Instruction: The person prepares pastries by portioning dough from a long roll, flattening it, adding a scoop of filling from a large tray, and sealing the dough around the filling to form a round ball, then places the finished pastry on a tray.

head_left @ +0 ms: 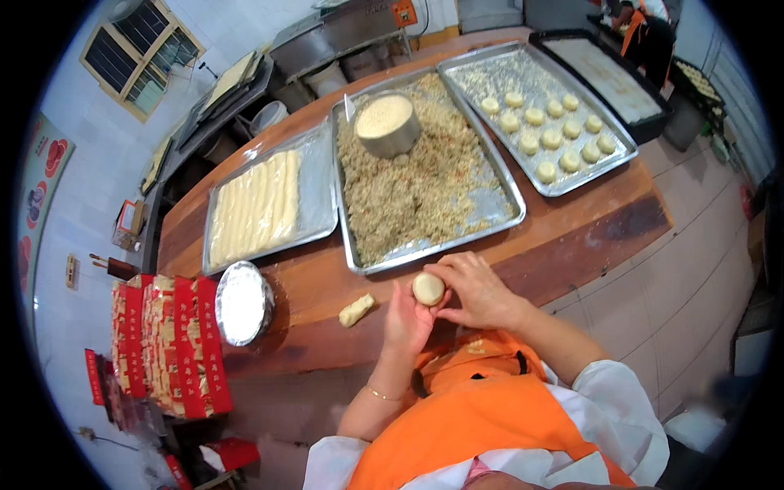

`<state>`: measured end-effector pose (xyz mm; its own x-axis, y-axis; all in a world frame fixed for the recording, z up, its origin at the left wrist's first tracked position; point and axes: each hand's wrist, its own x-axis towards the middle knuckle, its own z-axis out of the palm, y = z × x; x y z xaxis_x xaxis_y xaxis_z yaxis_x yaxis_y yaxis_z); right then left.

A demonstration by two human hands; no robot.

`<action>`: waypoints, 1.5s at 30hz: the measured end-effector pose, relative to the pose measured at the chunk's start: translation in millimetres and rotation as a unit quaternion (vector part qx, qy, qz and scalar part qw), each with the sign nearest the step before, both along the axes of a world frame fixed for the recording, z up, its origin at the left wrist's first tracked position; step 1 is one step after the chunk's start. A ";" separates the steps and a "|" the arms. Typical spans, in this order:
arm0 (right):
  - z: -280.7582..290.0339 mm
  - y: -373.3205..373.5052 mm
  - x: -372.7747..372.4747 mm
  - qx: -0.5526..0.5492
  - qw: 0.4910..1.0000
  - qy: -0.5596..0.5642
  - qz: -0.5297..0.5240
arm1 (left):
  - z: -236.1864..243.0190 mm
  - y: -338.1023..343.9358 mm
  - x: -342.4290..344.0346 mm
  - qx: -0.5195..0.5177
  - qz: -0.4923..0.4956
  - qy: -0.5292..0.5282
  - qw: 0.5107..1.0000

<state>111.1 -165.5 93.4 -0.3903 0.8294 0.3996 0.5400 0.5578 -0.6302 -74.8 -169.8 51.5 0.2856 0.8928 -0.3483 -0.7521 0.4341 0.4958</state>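
Pale dough ball, probably soft and light: my left hand and right hand cup it together, best by its sides.

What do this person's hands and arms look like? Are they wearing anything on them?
The left hand and right hand are bare, with no gloves. A thin gold-coloured bracelet circles the left wrist; none shows on the right. White sleeves end near the elbows.

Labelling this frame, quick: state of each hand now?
Left hand: holding the dough ball.
Right hand: cupped at the ball's right side; whether it grips, can't tell.
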 end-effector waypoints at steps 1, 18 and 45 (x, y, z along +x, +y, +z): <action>4.9 6.8 1.6 0.019 0.999 -0.026 -0.013 | 0.9 4.7 6.9 0.026 -0.007 0.024 0.999; -23.2 258.5 277.9 -0.011 0.937 0.015 -0.350 | 41.4 68.3 47.3 0.228 -0.003 0.263 0.938; -59.8 422.2 372.8 0.027 0.912 0.127 -0.390 | 15.1 102.9 31.5 0.137 0.076 0.309 0.938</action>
